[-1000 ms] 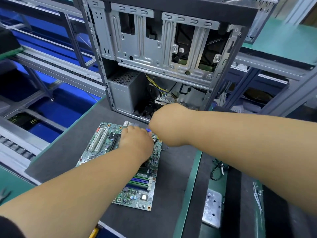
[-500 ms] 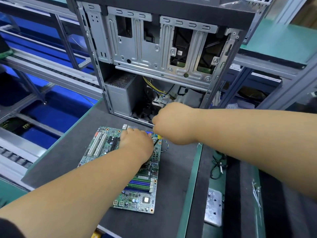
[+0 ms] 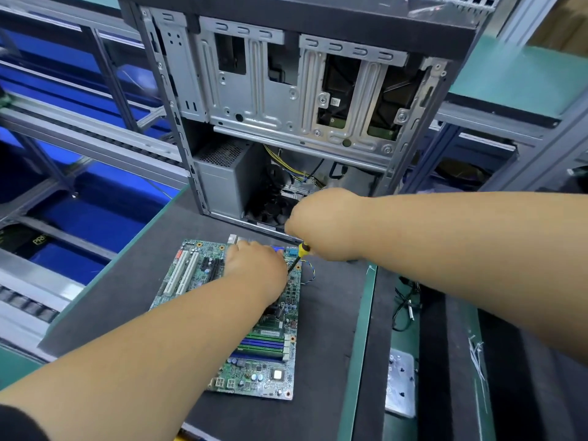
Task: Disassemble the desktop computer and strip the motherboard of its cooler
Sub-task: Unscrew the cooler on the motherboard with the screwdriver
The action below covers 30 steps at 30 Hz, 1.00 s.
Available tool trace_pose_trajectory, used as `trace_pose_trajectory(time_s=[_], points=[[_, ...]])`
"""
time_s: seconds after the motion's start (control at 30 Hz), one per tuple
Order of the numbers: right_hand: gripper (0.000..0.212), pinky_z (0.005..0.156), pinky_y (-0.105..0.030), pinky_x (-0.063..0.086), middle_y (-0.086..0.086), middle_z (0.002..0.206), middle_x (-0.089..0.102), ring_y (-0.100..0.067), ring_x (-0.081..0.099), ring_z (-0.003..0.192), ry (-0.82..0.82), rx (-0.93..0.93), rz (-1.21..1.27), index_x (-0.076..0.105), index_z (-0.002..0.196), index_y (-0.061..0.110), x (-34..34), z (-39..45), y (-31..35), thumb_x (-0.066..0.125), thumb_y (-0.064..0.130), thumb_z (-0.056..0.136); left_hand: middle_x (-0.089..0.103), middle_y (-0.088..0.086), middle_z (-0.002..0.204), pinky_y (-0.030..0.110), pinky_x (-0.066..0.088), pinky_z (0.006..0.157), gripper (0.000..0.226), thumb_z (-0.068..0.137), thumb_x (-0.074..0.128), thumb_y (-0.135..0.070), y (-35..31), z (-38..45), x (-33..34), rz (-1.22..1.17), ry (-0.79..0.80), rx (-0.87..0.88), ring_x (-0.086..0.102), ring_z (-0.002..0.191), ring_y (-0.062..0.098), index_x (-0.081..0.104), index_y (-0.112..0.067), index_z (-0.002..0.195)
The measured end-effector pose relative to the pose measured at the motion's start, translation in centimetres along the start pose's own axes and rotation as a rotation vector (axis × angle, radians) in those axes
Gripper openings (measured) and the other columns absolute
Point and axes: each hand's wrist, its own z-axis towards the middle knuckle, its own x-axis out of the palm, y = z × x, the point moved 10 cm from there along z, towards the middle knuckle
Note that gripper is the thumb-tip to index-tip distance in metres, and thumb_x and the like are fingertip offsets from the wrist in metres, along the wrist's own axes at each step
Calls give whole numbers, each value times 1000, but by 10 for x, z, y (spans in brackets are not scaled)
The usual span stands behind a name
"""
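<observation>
Here the motherboard [image 3: 254, 345] lies flat mid-tabletop [image 3: 324, 329]. The left hand [image 3: 254, 265] rests on it, grip hidden. The right hand [image 3: 321, 224] grips a screwdriver [image 3: 300, 254] above its far edge.

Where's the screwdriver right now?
In the head view it is near the middle: the right hand grips the screwdriver, its tip angled down to the far right corner of the motherboard, beside the left hand.

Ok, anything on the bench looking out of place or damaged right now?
Nothing looks damaged. The motherboard lies flat on the dark mat, slightly turned relative to the open case behind it. The left hand rests on it; the right hand holds a screwdriver.
</observation>
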Motion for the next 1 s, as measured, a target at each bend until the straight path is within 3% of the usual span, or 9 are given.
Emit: trace_pose_trajectory(time_s=[0.07,0.13,0.33,0.43,0.53,0.63,0.77,0.9,1.0], points=[[13,57,-32,49,-2,81,59,-27,57,73,-66,-151,-216,60,88,13,3,-5,15,53,4,82,43,18,141,44,29,106,48,103,20,-29,0,-1,0,-22,9,-15,36,131,36,43,-7,138],[9,50,-27,40,-1,74,57,-23,52,62,-50,-101,-127,58,79,14,2,-2,13,54,10,86,43,18,141,44,29,107,49,103,18,-30,1,-2,0,-28,2,-20,35,131,36,42,-7,139],[33,29,-6,19,-9,66,41,-10,25,19,649,537,1233,44,76,2,66,-5,-10,39,15,106,43,21,143,46,26,110,52,104,15,-30,2,-8,-3,-33,-34,-42,33,135,39,41,-1,140],[33,29,-10,19,-4,63,41,-13,34,36,563,358,774,48,73,8,59,-6,-14,50,26,101,41,22,144,46,26,111,53,104,14,-29,3,-9,-4,-36,-24,-43,32,136,40,39,1,140],[9,42,-19,35,-2,75,55,-20,46,61,158,69,90,63,93,11,20,0,2,55,15,91,39,21,146,46,24,112,54,104,13,-30,2,-9,-3,-51,-10,-27,30,137,39,38,0,141],[14,56,-30,45,-2,83,59,-24,52,67,-63,-165,-248,61,87,15,12,-6,27,53,4,84,41,17,146,43,25,111,53,103,14,-33,3,-7,-1,-75,-8,-38,31,137,34,42,-6,139],[33,41,-23,29,1,60,44,-14,39,48,45,89,136,41,61,16,13,7,5,52,14,91,47,17,139,42,30,106,54,104,15,-35,2,-7,0,-82,-58,-45,40,128,33,46,-5,137],[32,27,-9,23,-7,65,43,-8,34,20,550,551,1262,41,74,7,73,-5,-3,41,14,105,56,15,126,41,35,97,52,103,16,-33,2,-12,-1,-108,-131,-41,48,115,32,50,-5,130],[35,26,-8,19,-5,63,39,-10,28,17,569,467,1014,41,71,8,69,-15,1,44,21,104,59,13,120,39,37,95,53,102,14,-33,6,-18,-3,-138,-209,-42,51,111,31,53,-6,126]])
